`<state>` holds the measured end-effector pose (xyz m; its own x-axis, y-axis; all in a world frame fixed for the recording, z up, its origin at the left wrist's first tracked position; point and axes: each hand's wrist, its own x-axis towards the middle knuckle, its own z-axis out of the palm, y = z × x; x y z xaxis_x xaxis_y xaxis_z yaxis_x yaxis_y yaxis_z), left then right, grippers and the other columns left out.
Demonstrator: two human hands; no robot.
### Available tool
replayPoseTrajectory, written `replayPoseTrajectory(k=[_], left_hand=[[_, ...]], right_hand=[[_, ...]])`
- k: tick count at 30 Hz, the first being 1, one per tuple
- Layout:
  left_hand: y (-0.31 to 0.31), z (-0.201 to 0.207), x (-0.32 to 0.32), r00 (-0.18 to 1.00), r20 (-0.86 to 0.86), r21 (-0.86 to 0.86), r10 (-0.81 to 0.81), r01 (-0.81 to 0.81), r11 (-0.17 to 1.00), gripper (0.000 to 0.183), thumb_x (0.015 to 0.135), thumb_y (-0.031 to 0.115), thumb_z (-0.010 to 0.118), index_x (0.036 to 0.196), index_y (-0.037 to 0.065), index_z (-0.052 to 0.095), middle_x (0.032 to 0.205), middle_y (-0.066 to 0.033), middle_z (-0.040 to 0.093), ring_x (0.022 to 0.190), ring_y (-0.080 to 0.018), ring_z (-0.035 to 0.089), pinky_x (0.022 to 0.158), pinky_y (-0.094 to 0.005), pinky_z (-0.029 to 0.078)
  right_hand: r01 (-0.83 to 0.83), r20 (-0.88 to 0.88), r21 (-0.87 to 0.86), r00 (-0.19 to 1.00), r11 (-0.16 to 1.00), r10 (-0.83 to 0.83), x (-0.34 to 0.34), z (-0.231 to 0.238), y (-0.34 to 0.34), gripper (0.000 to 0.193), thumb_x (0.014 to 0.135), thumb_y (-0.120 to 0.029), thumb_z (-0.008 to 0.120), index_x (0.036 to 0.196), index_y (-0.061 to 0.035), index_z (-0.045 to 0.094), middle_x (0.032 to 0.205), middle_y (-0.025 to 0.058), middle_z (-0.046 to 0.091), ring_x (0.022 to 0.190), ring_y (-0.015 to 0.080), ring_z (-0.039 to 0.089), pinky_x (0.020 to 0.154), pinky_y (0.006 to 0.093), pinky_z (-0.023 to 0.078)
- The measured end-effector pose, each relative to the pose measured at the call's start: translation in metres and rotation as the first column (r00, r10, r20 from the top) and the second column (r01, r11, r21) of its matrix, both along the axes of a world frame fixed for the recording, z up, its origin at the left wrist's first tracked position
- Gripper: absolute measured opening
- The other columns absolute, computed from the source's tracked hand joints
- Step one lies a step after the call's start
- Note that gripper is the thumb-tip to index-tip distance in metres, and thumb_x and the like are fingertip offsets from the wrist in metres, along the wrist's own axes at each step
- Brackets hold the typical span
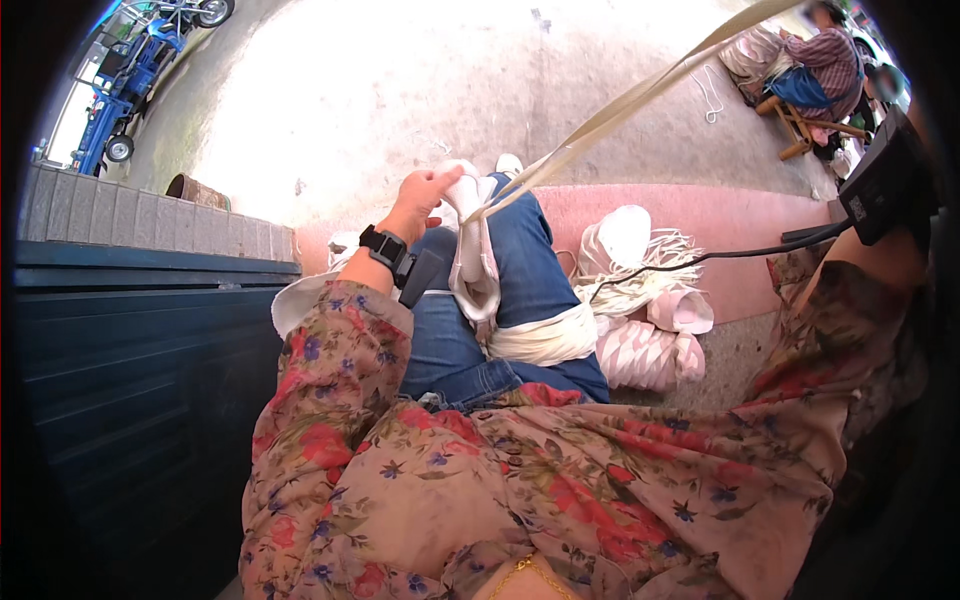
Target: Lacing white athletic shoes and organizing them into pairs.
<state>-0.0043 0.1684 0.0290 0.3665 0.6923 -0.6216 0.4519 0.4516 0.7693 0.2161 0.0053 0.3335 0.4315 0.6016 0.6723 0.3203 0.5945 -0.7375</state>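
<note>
My left hand (425, 203), a dark band and small device on its wrist, is closed on the far end of a long white and pale pink piece (473, 258). This piece lies over my lap, and its near end looks hollow, like a shoe or sleeve. From its upper part a flat cream strip (610, 118) runs taut up and right, out of view. My right arm reaches out to the right, a black box (886, 182) at its wrist; the hand itself is out of view. A bundle of cream strips (545, 337) lies across my thigh.
Right of my legs are a heap of cream strips (655, 252), a pink-and-white woven roll (642, 356) and a black cable (730, 254). A dark blue ridged panel (150, 370) stands at left. Farther off are a blue three-wheeler (130, 85) and a seated person (825, 65).
</note>
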Motion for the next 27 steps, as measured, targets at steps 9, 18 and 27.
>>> replayPoseTrajectory(k=[9, 18, 27], left_hand=[[0.012, -0.041, 0.001, 0.96, -0.174, 0.199, -0.221, 0.254, 0.946, 0.036, 0.071, 0.021, 0.065, 0.094, -0.002, 0.05, 0.069, -0.0108, 0.057, 0.046, -0.019, 0.055, 0.034, -0.0316, 0.044], [0.029, -0.026, 0.011, 0.951, -0.171, 0.245, -0.258, 0.295, 0.924, 0.051, 0.07, 0.034, 0.066, 0.093, -0.006, 0.045, 0.07, -0.0173, 0.057, 0.048, -0.0247, 0.057, 0.036, -0.0345, 0.045], [0.017, 0.055, 0.019, 0.626, -0.068, 0.395, -0.777, 0.732, 0.555, 0.049, 0.069, 0.033, 0.071, 0.109, 0.008, 0.059, 0.102, -0.0109, 0.06, 0.095, -0.0197, 0.054, 0.083, -0.0294, 0.042]], right_hand=[[0.019, 0.126, -0.089, 0.992, 0.996, -0.008, 0.001, -0.025, -0.005, 0.021, 0.092, -0.019, 0.042, 0.099, -0.0042, 0.055, 0.08, 0.0035, 0.059, 0.077, 0.0117, 0.055, 0.08, 0.0266, 0.041], [0.074, 0.296, -0.114, 0.954, 0.991, -0.037, 0.013, -0.031, 0.005, 0.023, 0.091, -0.02, 0.043, 0.1, -0.0033, 0.055, 0.084, 0.0058, 0.06, 0.082, 0.0129, 0.056, 0.084, 0.0267, 0.041], [-0.11, -0.094, -0.01, 0.99, 0.994, 0.109, 0.04, 0.068, 0.015, 0.03, 0.088, -0.027, 0.049, 0.101, -0.0006, 0.056, 0.084, 0.0108, 0.063, 0.08, 0.019, 0.06, 0.08, 0.0334, 0.044]])
